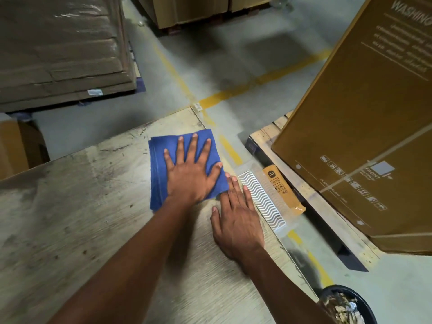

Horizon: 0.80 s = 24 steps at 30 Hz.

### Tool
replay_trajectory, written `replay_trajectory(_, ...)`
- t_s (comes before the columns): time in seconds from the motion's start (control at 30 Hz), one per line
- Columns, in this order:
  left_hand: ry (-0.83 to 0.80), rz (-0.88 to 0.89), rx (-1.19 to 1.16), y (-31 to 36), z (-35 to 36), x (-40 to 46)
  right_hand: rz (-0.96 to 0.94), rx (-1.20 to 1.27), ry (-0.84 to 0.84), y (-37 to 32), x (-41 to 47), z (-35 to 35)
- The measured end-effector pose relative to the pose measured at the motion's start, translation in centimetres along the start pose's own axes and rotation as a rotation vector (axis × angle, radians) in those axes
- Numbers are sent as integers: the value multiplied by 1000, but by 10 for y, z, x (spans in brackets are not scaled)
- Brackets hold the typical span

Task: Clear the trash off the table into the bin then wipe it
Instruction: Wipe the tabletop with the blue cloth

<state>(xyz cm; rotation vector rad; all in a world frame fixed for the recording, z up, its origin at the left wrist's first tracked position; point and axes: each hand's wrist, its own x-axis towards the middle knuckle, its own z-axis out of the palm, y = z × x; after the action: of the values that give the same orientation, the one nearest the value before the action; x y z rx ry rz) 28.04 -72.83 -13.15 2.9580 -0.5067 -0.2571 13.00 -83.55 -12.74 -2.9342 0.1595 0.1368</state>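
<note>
Head view: wiped scuffed wooden table (93, 206) with folded blue cloth (161, 160) near far right corner.
Left hand (191, 174) flat on terry cloth, fingers straight and spread; right hand (236, 220) flat on bare wood just beside it, fingertips touching cloth edge. Round black bin (364, 300) held scraps at lower right. Tall brown carton (364, 127) read "WASHING", "FRONT"; small box (280, 185) bore "mi" logo.

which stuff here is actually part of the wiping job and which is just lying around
Job: blue cloth under left hand; right hand flat on the table; bin holding trash.

Lying about: washing machine box, small orange box, white wavy panel, pallet.
</note>
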Motion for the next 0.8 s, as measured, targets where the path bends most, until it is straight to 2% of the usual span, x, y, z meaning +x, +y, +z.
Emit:
replay_trajectory(0.1,-12,-6,8,-6,-3,-4,-5,6,12,-3,0,-2)
replay_trajectory(0.33,-33,-153,-7,-12,-27,101,-4,2,7,0,3,-1)
replay_trajectory(0.6,-1,-13,-17,-3,-1,-20,4,-17,-15,0,0,-6)
replay_trajectory(0.8,-9,-138,-28,-25,-26,73,3,-20,-21,-2,2,-5)
